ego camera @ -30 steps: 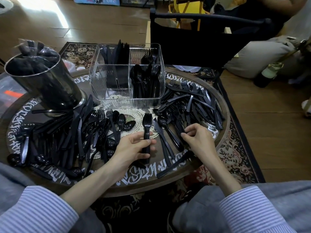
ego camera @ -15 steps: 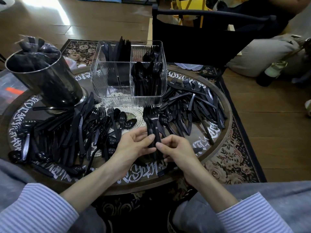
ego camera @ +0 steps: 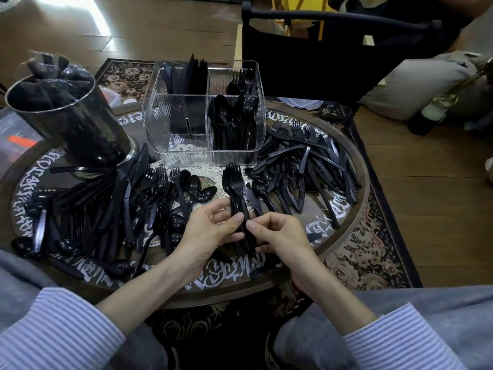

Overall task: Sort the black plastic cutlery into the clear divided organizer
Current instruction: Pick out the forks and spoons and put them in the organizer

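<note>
Fingers: left thumb (ego camera: 237, 218) lies pressed across the handles of a small bundle of forks (ego camera: 234, 188); right fingertips (ego camera: 253, 226) pinch the same handles from the other side.
Left hand (ego camera: 210, 231): cups the bundle from below and left, palm up, just above the tray (ego camera: 357, 166).
Forks: tines point away toward the organizer (ego camera: 204, 113), heads stacked but slightly fanned.
Right hand (ego camera: 280, 236): curled, closing on the bundle's lower handles.
Left pile (ego camera: 106, 204): mixed knives, forks and spoons loose on the tray.
Organizer: knives stand in the back-left cell, forks back-right, spoons front-right; the front-left cell looks bare.
Right pile (ego camera: 301, 166): mostly knives, with some forks, well apart from the hands.
Handling: thin plastic, likely very light, glossy and slippery; stacked pieces may slide apart.
Hold: best pinched mid-handle with both thumbs squaring the stack; tines are probably brittle, so keep pressure off them.
</note>
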